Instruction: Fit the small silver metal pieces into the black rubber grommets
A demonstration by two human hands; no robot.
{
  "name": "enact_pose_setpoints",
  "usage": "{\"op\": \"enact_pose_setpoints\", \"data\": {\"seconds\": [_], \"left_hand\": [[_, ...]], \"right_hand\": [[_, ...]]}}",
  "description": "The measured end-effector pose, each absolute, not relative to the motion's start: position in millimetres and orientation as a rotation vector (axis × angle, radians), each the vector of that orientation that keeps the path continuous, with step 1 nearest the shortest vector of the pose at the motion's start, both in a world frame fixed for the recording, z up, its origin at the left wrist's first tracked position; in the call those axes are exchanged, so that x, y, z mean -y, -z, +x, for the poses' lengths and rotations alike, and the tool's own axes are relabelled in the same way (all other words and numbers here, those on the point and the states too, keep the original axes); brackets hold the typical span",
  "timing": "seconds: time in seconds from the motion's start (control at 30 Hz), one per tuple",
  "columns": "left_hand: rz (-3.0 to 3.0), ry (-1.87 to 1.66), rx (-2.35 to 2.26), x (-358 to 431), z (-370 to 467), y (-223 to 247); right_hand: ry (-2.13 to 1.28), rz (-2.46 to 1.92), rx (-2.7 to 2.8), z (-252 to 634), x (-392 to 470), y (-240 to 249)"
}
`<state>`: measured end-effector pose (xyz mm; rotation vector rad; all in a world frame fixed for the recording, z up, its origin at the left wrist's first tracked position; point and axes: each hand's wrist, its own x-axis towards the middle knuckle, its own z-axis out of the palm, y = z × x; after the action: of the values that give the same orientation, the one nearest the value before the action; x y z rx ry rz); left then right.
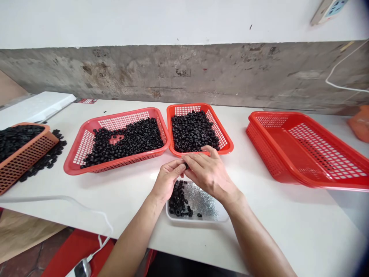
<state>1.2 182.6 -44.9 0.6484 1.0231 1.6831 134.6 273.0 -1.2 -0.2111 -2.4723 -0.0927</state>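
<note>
Above the clear tray, my left hand (pixel 169 177) pinches a small black round part (pixel 186 166) between thumb and fingertips. My right hand (pixel 208 171) meets it from the other side, its fingertips closed against the same part and partly hiding it. Below both hands sits a clear plastic tray (pixel 198 221). On its left lie loose black round parts (pixel 177 198); on its right are many tiny shiny clear or silvery pieces (pixel 201 200). Just beyond my fingers stands a red basket (pixel 227 148) full of black round parts (pixel 193 130).
Left of it, another red basket (pixel 73 154) holds more black parts. An orange basket (pixel 31 161) at far left has black pieces spilled beside it. Stacked red baskets (pixel 268 154) stand at right. A white cable (pixel 86 207) crosses the table's (pixel 127 207) left front edge.
</note>
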Motion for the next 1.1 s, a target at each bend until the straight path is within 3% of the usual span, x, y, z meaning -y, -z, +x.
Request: {"op": "enact_pose_setpoints", "data": {"seconds": [0.63,0.9,1.1], "left_hand": [[0.576,-1.727,-1.005,-185,5,45],[0.607,-1.715,-1.003,-183,5,43],[0.605,-1.733,-1.049,-185,6,46]], "right_hand": [[0.005,-0.223,2.398,130,-276,10],[-0.385,-0.134,2.530,141,-275,-8],[-0.133,-0.199,2.517,136,-270,-4]]}}
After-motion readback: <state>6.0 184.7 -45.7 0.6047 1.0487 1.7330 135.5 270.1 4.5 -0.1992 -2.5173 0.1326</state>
